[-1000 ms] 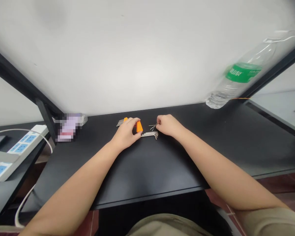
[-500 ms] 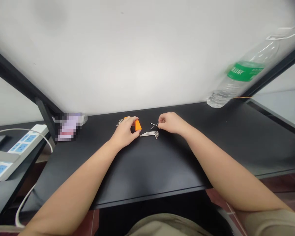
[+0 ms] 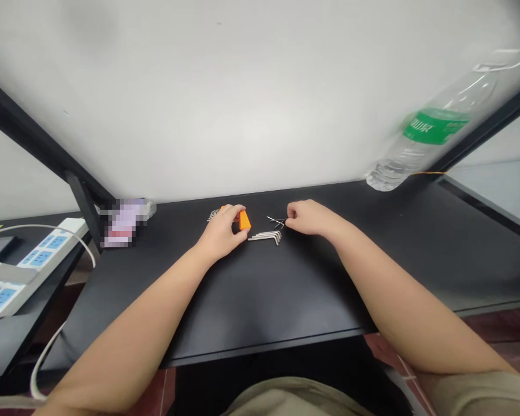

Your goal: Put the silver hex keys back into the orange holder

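My left hand [image 3: 221, 234] grips an orange holder [image 3: 245, 220] between thumb and fingers on the black table. Thin metal keys stick out to the left, behind that hand. Several L-shaped hex keys [image 3: 264, 236] lie side by side between the hands, their short bent ends at the right. Just above them, a few small dark and silver keys [image 3: 276, 221] lie crossed. My right hand [image 3: 301, 218] has its fingertips pinched together at the right end of these small keys; what is between the fingertips is too small to make out.
A large clear bottle with a green label [image 3: 433, 126] leans at the back right. At the left are a blurred-out packet [image 3: 125, 222] and a white power strip [image 3: 39, 260] with cables. A white wall [image 3: 251, 104] rises behind the black table [image 3: 268, 300].
My right hand has shifted slightly to the right, and more of the small crossed keys shows beside its fingertips. My left hand still holds the orange holder in nearly the same place.
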A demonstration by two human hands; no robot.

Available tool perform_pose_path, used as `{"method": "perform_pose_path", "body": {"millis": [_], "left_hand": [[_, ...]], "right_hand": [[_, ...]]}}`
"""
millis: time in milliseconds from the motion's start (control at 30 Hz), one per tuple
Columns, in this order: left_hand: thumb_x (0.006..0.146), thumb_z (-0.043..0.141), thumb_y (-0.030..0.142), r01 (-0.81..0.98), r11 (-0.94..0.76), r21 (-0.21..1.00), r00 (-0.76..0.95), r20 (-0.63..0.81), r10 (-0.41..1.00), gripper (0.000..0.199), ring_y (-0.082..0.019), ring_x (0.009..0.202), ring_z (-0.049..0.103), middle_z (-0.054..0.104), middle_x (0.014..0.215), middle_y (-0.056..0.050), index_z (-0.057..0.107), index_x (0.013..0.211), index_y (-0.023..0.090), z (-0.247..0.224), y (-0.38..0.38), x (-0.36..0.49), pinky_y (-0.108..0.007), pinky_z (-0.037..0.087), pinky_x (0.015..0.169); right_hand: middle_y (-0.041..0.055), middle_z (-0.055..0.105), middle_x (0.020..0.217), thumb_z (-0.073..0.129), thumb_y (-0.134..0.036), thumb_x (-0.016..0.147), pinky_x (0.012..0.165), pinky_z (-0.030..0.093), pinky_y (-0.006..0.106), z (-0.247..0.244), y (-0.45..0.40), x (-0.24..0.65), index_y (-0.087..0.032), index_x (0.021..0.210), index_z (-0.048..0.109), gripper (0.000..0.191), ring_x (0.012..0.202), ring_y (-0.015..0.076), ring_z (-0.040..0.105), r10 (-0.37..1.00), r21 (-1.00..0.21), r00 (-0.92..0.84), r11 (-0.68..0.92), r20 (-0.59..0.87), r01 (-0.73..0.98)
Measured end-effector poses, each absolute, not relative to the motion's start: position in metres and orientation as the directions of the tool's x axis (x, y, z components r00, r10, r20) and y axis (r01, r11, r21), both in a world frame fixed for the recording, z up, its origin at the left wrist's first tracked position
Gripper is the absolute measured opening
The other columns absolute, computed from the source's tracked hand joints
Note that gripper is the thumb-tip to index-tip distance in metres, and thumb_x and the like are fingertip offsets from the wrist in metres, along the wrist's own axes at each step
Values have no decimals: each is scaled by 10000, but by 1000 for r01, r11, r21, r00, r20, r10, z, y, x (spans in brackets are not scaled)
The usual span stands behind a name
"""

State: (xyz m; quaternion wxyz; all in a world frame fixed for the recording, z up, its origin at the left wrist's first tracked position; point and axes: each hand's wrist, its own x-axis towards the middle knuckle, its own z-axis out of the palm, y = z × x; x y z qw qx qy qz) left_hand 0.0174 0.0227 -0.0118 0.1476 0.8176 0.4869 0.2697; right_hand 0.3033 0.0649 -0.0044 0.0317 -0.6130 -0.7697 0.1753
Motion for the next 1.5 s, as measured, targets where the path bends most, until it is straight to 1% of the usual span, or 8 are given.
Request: {"method": "perform_pose_path", "body": {"millis": [100,200,433,600,900,1167,1333,1500], "left_hand": [[872,686,239,720,-482,499,383,294,876,405,-222,988,656,650,1114,-61,590,1266,237,-12,23,18,-376,536,897],[870,693,236,714,-492,498,386,305,870,413,-214,985,657,648,1124,-60,590,1270,231,-13,23,18,-367,534,900],[868,704,230,704,-506,498,391,323,862,414,-204,967,658,650,1112,-52,591,1266,229,-16,24,17,-352,532,892],[863,714,222,698,-511,502,388,335,859,424,-200,959,656,652,1092,-44,590,1268,231,-17,25,17,-350,531,894],[864,714,217,686,-516,513,388,342,856,416,-189,950,654,645,1099,-42,593,1261,228,-19,26,16,-340,533,890],[862,712,216,689,-515,509,387,342,856,414,-200,970,655,649,1109,-51,597,1260,224,-18,26,17,-349,537,892],[856,712,211,689,-512,513,385,340,858,425,-205,969,660,652,1129,-62,599,1265,218,-18,26,18,-359,544,898],[856,706,205,690,-503,521,380,331,864,437,-195,960,663,650,1130,-55,594,1277,222,-18,26,18,-351,546,895]], "right_hand": [[63,709,1053,662,-226,834,735,454,279,-6,66,306,-231,1063,719,236,842,187,640,913,-326,-407,373,-40,869],[70,688,1105,632,-189,873,783,461,269,-9,68,307,-217,1037,743,200,870,176,636,865,-325,-500,467,-22,822],[65,739,1000,605,-170,894,788,456,267,-13,70,304,-202,895,757,156,872,187,656,893,-273,-450,429,-19,861],[46,758,907,622,-154,849,688,438,266,-14,69,299,-216,860,743,137,780,178,656,940,-307,-334,298,-74,904],[38,765,937,625,-189,868,658,427,260,-10,65,296,-228,901,748,133,774,169,655,937,-384,-333,272,-103,882],[36,736,877,610,-185,870,676,418,274,-13,57,285,-214,855,709,104,738,166,623,886,-372,-462,417,-37,829],[45,725,944,570,-183,899,748,439,276,-13,55,284,-212,893,719,152,802,171,631,784,-383,-620,579,20,720],[48,748,945,597,-200,905,759,447,278,-13,56,284,-215,889,735,139,827,186,647,781,-422,-625,567,0,708]]}}
